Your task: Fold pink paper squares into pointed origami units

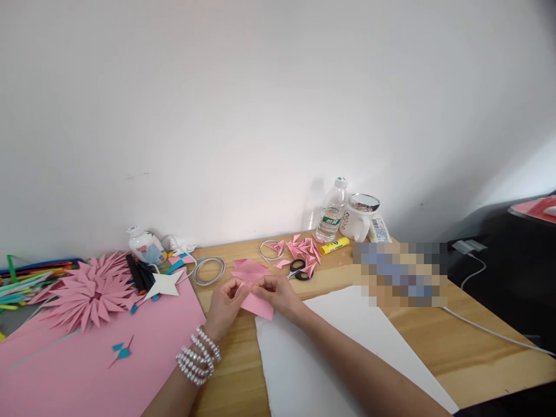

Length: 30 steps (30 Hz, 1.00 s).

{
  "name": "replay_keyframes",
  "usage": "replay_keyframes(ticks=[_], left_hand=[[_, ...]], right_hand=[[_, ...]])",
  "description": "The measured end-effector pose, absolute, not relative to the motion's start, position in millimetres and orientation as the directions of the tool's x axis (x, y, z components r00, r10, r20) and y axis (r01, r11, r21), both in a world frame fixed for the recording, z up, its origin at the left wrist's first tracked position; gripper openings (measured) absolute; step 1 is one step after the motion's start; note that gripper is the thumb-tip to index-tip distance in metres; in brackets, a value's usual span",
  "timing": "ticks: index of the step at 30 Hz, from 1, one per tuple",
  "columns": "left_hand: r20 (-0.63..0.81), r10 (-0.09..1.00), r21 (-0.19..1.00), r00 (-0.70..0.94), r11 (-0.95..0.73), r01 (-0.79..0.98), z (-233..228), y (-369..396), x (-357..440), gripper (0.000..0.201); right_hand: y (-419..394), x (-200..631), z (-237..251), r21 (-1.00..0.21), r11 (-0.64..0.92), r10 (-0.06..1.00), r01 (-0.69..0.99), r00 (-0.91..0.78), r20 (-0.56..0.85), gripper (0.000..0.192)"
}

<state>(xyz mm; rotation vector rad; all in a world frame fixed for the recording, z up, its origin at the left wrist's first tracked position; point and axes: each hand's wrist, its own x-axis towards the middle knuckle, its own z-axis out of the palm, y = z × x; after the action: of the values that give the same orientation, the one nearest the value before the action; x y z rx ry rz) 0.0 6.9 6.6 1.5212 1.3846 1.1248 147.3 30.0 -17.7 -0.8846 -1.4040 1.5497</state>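
Beside the pink paper flower (89, 292) on the counter (234, 370), the left hand (223, 307) and right hand (278, 293) each pinch an edge of a pink paper piece (257, 304), mid-fold it seems, needing aligned edges next, scissors (299, 269) beyond.

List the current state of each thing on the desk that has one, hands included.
left hand: pinching the pink paper's left edge
right hand: pinching the same paper
pink paper: partly folded, held just over the desk
scissors: closed, lying flat
water bottle: upright, capped
glue stick: lying down, capped
white mug: upright
pink paper flower: assembled, flat on the pink sheet
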Motion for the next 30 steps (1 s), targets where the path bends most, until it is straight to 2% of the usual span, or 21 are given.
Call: replay_keyframes(ticks=[4,13,17,25,30], left_hand=[[0.096,0.993,0.959,-0.062,-0.075,0.272,4.5,9.5,-4.0,0.025],[-0.020,0.995,0.989,-0.096,0.034,0.147,7.6,10.9,-0.7,0.030],[-0.054,0.994,0.996,-0.091,0.061,0.071,6.4,10.8,0.3,0.029],[-0.080,0.994,0.996,-0.080,0.082,0.018,0.6,12.5,-0.4,0.027],[-0.075,0.992,0.997,-0.106,0.076,0.004,0.3,11.9,-0.7,0.026]], right_hand=[[30.8,149.7,-15.7,-0.978,-0.143,0.909,-0.155,-0.411,-0.068,0.036],[35.0,151.4,-19.2,-0.987,-0.089,0.917,-0.137,-0.399,-0.027,0.035],[35.6,151.9,-23.1,-0.981,-0.127,0.910,-0.148,-0.411,-0.056,0.034],[35.3,150.0,-25.2,-0.963,-0.208,0.895,-0.175,-0.430,-0.115,0.035],[35.0,150.4,-22.7,-0.975,-0.170,0.908,-0.142,-0.406,-0.100,0.040]])
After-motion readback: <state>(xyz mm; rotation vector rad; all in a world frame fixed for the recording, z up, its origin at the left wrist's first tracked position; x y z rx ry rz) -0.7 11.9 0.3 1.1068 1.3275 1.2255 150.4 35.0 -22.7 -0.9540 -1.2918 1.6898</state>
